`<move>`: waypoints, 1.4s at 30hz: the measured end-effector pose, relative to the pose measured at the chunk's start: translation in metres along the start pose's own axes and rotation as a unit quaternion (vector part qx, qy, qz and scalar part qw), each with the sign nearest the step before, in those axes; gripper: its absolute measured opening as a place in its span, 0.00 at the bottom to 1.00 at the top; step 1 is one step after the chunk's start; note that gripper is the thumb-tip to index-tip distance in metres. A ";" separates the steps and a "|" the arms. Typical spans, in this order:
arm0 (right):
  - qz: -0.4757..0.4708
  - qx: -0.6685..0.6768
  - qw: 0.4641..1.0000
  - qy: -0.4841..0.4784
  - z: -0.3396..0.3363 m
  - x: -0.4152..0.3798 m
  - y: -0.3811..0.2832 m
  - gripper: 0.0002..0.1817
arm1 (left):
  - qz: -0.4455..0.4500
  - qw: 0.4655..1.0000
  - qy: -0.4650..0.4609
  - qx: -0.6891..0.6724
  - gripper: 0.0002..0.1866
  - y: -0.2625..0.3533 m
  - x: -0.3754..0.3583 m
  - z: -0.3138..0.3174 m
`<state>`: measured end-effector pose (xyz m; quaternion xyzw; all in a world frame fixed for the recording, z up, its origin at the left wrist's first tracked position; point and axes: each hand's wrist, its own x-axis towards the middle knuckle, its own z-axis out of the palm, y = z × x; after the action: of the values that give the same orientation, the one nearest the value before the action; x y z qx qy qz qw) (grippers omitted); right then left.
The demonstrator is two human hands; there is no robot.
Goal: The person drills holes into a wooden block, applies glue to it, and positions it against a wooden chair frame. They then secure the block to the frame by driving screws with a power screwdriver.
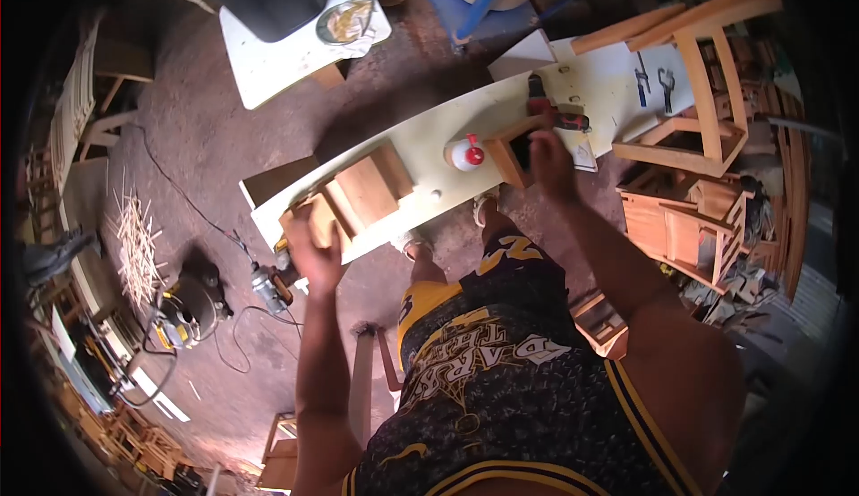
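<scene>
Right hand grips wooden block (left hand open) — workbench.

Dusty, perhaps earthen workshop floor

- Arms bare to the shoulder; no sleeves, gloves, watch or rings visible on left hand or right hand.
- Black speckled basketball shorts: yellow panels, yellow-and-white side stripes, white lettering.
- Pale shoes, details unclear.
</scene>
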<state>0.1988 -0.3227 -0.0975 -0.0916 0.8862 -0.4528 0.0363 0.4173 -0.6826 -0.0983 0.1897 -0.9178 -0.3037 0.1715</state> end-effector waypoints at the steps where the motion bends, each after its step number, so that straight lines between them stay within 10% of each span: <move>1: 0.033 -0.091 0.995 -0.016 -0.022 0.015 0.046 0.13 | -0.049 0.995 -0.053 -0.065 0.25 0.010 0.002 0.033; 8: 0.039 -0.319 0.890 -0.324 -0.022 0.065 0.226 0.25 | -0.161 0.942 -0.281 -0.091 0.51 0.105 0.014 0.204; 16: 0.058 -0.268 0.899 -0.341 -0.146 0.094 0.172 0.15 | -0.242 0.932 -0.216 -0.162 0.52 0.114 0.014 0.295; 20: 0.199 -0.104 0.970 -0.092 -0.210 0.096 0.244 0.12 | -0.220 0.951 -0.184 -0.113 0.43 0.128 0.027 0.298; 22: 0.096 -0.368 0.910 -0.162 -0.226 0.107 0.311 0.16 | -0.203 0.954 -0.184 -0.121 0.40 0.163 0.041 0.296; 25: 0.326 -0.194 0.924 0.054 -0.220 0.149 0.342 0.14 | -0.140 0.954 -0.198 -0.178 0.42 0.225 0.068 0.308; 28: 0.415 0.036 0.902 0.114 -0.199 0.167 0.414 0.22 | -0.007 0.941 -0.227 -0.250 0.43 0.265 0.107 0.361; 30: 0.440 0.159 0.870 0.156 -0.204 0.176 0.389 0.25 | -0.089 0.896 -0.287 -0.327 0.43 0.302 0.130 0.412; 34: 0.458 0.282 0.804 0.252 -0.207 0.169 0.325 0.25 | 0.070 0.935 -0.256 -0.233 0.41 0.375 0.172 0.500; 36: 0.302 0.110 0.925 0.203 -0.171 0.118 0.364 0.24 | 0.063 0.909 -0.282 -0.299 0.41 0.371 0.178 0.559; 42: 0.057 -0.063 0.996 -0.025 -0.131 0.025 0.274 0.22 | -0.006 0.873 -0.372 -0.315 0.44 0.374 0.179 0.621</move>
<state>0.1199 -0.0661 -0.2419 -0.0549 0.9155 -0.3908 0.0785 -0.0961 -0.1800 -0.2998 0.0039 -0.7687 -0.6255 -0.1336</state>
